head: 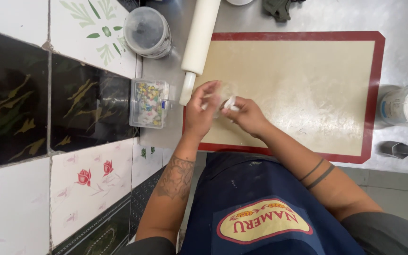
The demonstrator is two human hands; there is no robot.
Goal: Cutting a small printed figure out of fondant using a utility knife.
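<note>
Rolling pin (199, 38) (perhaps partly) on mat (308, 85).

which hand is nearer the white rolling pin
Left. The left hand is just below and right of the handle end of the rolling pin, almost touching it. The right hand sits farther right, over the baking mat.

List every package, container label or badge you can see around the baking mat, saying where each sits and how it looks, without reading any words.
Clear plastic box: left of the mat, rectangular, multicoloured bits inside.
Round lidded tub: upper left by the tiled wall, translucent, dark contents.
White tub: right edge of the counter, cylindrical, pale printed label.
Apron badge: on the navy apron, oval, yellow with a red border.
</note>
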